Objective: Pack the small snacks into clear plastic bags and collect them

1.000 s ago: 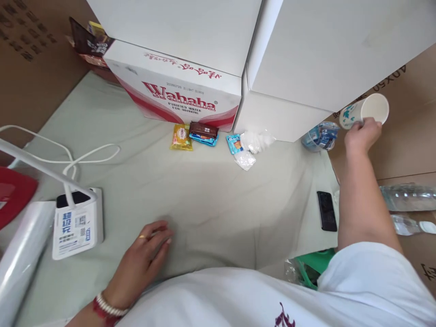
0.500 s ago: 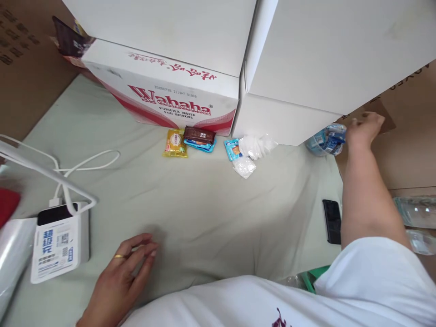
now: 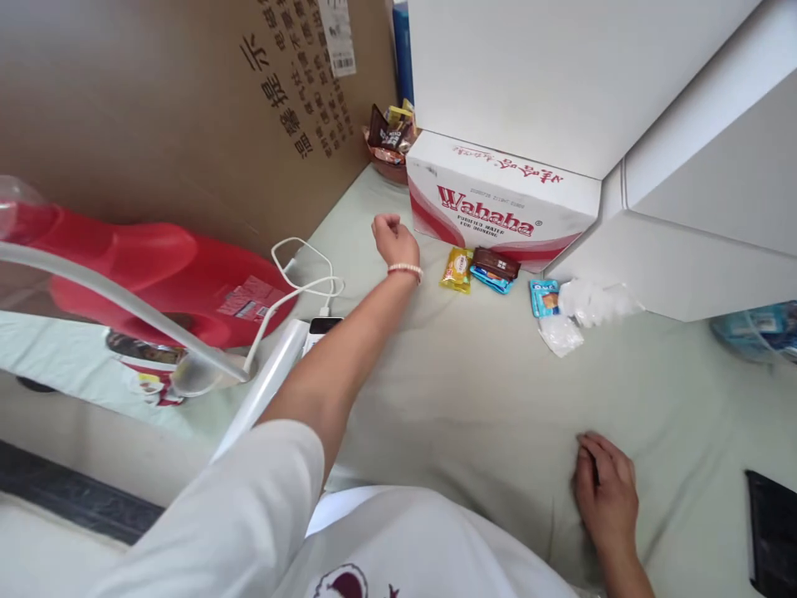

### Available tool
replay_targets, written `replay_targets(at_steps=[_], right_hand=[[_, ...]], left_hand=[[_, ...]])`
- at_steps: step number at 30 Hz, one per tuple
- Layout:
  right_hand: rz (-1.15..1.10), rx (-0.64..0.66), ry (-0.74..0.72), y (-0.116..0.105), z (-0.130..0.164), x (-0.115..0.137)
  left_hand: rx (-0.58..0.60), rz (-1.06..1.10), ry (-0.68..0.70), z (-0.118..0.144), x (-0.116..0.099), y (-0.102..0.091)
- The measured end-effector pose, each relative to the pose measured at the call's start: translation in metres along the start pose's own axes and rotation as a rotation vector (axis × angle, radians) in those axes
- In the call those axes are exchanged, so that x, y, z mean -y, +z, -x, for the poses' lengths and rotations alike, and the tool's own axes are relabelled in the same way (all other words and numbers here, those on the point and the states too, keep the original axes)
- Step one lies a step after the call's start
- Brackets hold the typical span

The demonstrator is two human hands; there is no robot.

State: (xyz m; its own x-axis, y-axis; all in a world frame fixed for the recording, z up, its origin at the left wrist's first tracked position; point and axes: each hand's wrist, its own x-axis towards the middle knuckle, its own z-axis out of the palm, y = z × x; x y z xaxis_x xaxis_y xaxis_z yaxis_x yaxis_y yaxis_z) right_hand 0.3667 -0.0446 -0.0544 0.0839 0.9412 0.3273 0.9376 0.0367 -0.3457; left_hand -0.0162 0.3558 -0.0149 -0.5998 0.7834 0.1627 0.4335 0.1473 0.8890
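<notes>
My left hand [image 3: 397, 239] is reached out to the far left with its fingers curled in. Its palm side is hidden, so any item inside cannot be seen. Just beyond it stands a brown bowl [image 3: 391, 172] of wrapped snacks, not touched by the hand. To its right lie a yellow snack packet [image 3: 457, 270] and a brown packet [image 3: 496, 262] on top of blue ones [image 3: 491, 281]. My right hand [image 3: 607, 490] rests on the greenish cloth [image 3: 473, 399], fingers loosely bent and apart from the thumb, holding nothing. Farther off are a blue packet [image 3: 545, 297] and crumpled clear wrappers [image 3: 591, 303].
A white-and-red water carton [image 3: 498, 203] and white boxes [image 3: 697, 241] line the back. A large brown carton [image 3: 205, 108] and red plastic object [image 3: 168, 274] stand left, near a white cable [image 3: 305, 286]. A dark phone [image 3: 775, 531] and clear tub [image 3: 756, 332] are right.
The view has swung left. My left hand has gone from the cloth near me to beside the snack bowl. My right hand has left the clear tub and come down onto the cloth.
</notes>
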Motion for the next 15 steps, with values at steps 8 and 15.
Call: replay_targets(at_steps=[8,15], right_hand=[[0.045,-0.042,0.07,0.003,0.018,0.003],[0.057,-0.046,0.074,0.004,0.018,0.002]], left_hand=[[0.332,-0.099,0.419,-0.122,-0.018,0.018],[0.52,-0.16,0.489,-0.152,-0.013,0.015]])
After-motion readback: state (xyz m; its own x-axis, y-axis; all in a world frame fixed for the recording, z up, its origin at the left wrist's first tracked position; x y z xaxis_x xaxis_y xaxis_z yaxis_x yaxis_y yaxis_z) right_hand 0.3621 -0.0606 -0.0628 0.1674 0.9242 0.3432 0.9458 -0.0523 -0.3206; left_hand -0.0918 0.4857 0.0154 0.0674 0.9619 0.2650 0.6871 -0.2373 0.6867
